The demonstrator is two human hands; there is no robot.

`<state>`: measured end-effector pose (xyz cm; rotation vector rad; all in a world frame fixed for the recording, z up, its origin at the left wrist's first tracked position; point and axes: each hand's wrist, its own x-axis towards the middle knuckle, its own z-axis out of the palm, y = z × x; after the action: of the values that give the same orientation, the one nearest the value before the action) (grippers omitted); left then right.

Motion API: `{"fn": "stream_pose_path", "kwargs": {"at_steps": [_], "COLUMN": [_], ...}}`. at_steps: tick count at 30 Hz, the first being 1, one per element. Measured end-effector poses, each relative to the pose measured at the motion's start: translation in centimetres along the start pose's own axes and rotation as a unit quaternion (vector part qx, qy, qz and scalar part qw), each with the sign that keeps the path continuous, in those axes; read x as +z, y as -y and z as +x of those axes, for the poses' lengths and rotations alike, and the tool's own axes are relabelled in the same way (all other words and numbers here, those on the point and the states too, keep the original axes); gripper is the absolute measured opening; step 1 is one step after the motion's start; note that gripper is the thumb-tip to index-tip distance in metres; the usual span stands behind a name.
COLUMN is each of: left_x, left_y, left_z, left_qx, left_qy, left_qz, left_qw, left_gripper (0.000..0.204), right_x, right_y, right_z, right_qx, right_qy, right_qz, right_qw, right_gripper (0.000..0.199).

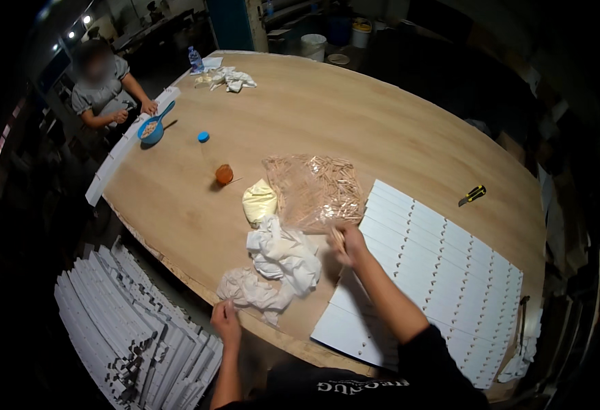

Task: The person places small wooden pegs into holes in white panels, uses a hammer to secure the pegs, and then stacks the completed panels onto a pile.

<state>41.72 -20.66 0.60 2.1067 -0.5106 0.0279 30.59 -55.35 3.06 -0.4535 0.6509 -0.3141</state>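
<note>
My right hand (346, 246) is closed around a few light wooden dowels (338, 239), slightly blurred. It is between a clear plastic bag of wooden dowels (314, 191) and a row of white boards (430, 273) laid side by side, dotted with small pegs or holes in lines. My left hand (225, 322) is at the table's near edge beside a crumpled beige cloth (249, 290), its fingers curled together; what they hold, if anything, is hidden. A crumpled white cloth (283, 256) and a bag of pale yellow material (260, 202) lie between the hands and the dowels.
On the wooden table (382, 123) are a blue-capped bottle (204, 138), an orange-brown pot (224, 174) and a yellow-black utility knife (474, 196). Far left, a person (105, 89) works by a blue dipper (151, 130). Stacked white boards (129, 328) stand beside the table at lower left.
</note>
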Motion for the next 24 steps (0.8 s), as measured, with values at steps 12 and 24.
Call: {"fn": "stream_pose_path", "kwargs": {"at_steps": [12,24], "left_x": [0.4,11.0], "left_y": [1.9,-16.8], "left_z": [-5.7,-7.9], "left_qx": [-0.003,0.344], "left_qy": [0.188,0.506], "left_qz": [-0.069,-0.247], "left_qw": [0.980,0.751], "left_gripper": [0.018,0.053], "right_x": [5.0,1.3], "right_y": [-4.0,-14.3], "right_z": [-3.1,-22.8], "right_qx": [-0.158,-0.260], "right_qy": [-0.208,-0.106], "right_qz": [-0.200,0.161], "right_qw": [0.944,0.946], "right_gripper": [0.032,0.070]}}
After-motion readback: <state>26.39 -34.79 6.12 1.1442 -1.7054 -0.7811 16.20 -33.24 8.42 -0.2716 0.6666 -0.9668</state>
